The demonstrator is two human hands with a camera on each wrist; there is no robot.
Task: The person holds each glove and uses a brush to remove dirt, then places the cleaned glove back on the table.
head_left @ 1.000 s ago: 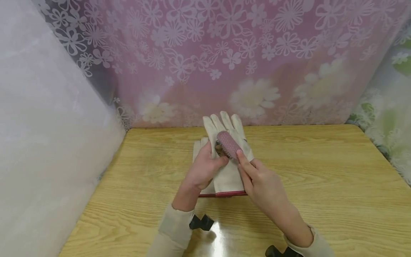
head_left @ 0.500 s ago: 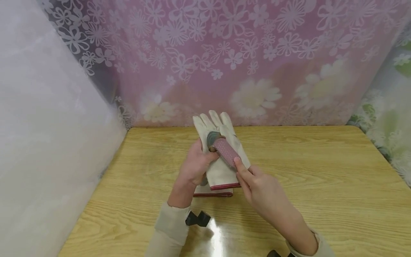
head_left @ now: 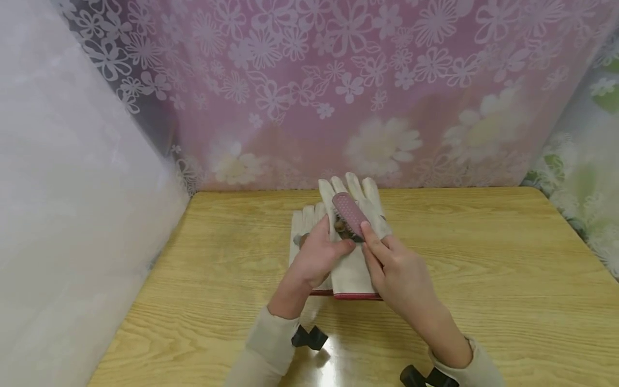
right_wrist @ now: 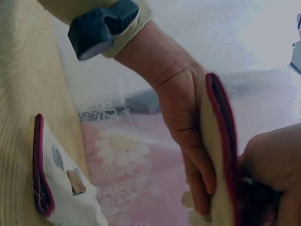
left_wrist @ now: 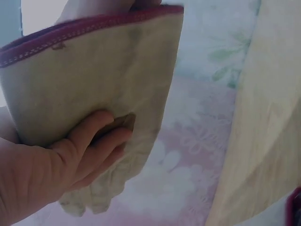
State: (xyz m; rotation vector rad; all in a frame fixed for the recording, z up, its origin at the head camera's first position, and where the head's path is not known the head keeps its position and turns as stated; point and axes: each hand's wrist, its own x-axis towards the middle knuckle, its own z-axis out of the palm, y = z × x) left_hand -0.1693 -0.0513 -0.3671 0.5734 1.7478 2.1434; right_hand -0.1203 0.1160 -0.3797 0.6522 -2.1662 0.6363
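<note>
Bristle brush point(head_left: 349, 211) pinched by right hand point(head_left: 403, 274) overlies a work glove point(head_left: 354, 273) gripped by left hand point(head_left: 318, 257). At nine o'clock lies another glove point(right_wrist: 62, 174)

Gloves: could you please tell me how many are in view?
2. One glove is held above the table, against the brush; the other glove lies on the table. No others show, though something beneath could be hidden.

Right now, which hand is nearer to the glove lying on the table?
Left. The left hand grips the raised glove just above the lying glove; the right hand is farther to the right, holding the pink brush on the raised glove's other side.
</note>
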